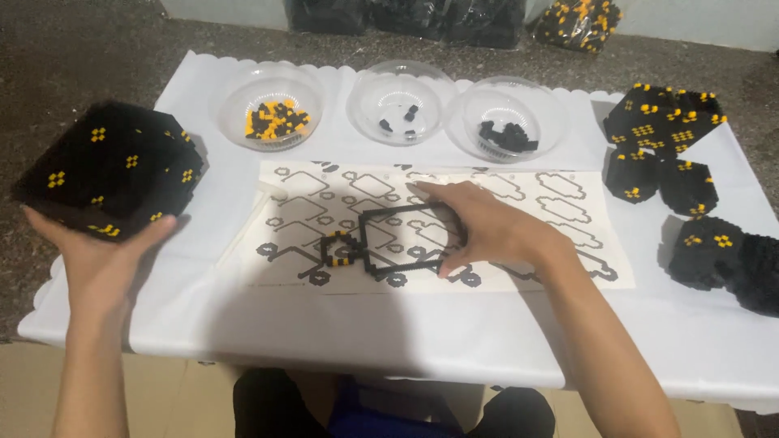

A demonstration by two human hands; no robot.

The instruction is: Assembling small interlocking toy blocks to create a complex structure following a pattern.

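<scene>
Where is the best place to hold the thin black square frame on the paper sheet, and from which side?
Probably by its right edge, from the right and above. The black square frame lies flat on the paper sheet, thin and hollow. The right hand already rests there; a small black-and-yellow ring crowds its left edge.

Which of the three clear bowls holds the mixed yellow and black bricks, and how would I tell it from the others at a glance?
Start at the white table cover and look along its far edge, above the printed pattern sheet, where three clear bowls stand in a row. Take the leftmost bowl. It alone holds yellow pieces among the black; the middle bowl and right bowl hold only black ones.
</scene>
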